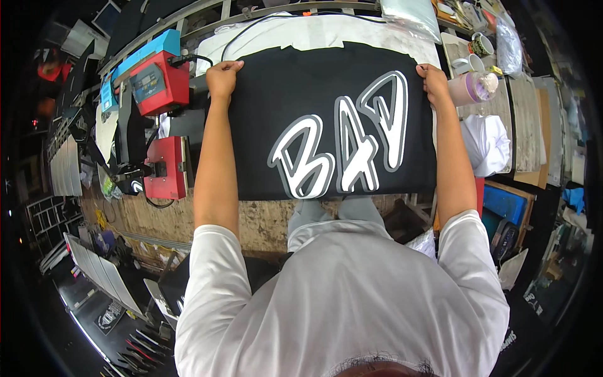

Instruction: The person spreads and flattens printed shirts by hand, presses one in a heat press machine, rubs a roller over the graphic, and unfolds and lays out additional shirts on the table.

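A black T-shirt (270,94) with big white letters outlined in grey is spread out in front of me, its near edge hanging toward my legs. My left hand (224,78) is closed on its far left corner. At the far right corner, my right hand (433,83) pinches the same shirt. The cloth is drawn out between the two hands. Beneath it, a white cloth (314,30) shows along the far side.
On my left stands a machine with a red control box (160,81) and a lower red block (166,167). A lidded purple cup (470,88), a white mug (470,63) and a bunched white cloth (485,146) sit on the right. Clear plastic packaging (411,17) lies at the back.
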{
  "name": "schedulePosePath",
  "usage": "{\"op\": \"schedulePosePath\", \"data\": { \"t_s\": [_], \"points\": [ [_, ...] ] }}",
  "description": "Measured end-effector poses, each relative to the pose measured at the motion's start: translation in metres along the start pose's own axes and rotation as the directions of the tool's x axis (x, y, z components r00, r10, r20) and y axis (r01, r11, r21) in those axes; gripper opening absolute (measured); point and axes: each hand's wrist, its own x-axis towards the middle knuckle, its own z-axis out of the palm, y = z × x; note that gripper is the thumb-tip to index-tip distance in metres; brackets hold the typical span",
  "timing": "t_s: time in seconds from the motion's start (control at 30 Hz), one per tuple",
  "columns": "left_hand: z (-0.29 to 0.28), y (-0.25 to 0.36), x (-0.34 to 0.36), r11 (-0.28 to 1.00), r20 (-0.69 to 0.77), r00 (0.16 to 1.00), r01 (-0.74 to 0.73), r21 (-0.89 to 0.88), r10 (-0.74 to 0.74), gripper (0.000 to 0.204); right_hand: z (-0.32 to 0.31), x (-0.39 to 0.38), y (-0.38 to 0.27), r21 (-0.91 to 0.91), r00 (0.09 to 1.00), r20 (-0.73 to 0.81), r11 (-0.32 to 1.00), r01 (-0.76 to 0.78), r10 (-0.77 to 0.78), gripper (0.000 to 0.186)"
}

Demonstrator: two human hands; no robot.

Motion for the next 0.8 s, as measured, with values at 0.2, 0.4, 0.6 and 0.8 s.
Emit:
{"op": "schedulePosePath", "data": {
  "t_s": [0.2, 0.4, 0.6, 0.8],
  "points": [
    [0.008, -0.009, 0.001, 0.994, -0.043, 0.998, -0.041, 0.106, 0.046, 0.024, 0.002, 0.005, 0.011, -0.037, 1.0, -0.013, 0.999, -0.02, 0.02, 0.012],
    [-0.037, -0.001, -0.005, 0.992, 0.222, 0.967, 0.121, 0.026, -0.124, 0.054, -0.015, 0.012, 0.013, -0.024, 0.985, 0.16, 0.998, -0.058, 0.061, 0.031],
    [-0.12, -0.013, -0.154, 0.897, 0.159, 0.978, 0.185, -0.401, -0.131, 0.032, -0.015, -0.068, 0.018, -0.518, 0.896, -0.086, 0.788, 0.333, -0.435, 0.048],
    [-0.167, -0.097, -0.328, 0.654, 0.217, 0.722, 0.689, -0.311, -0.657, 0.017, 0.138, -0.175, -0.005, -0.438, 0.801, 0.29, 0.672, 0.598, -0.524, 0.018]
  ]
}}
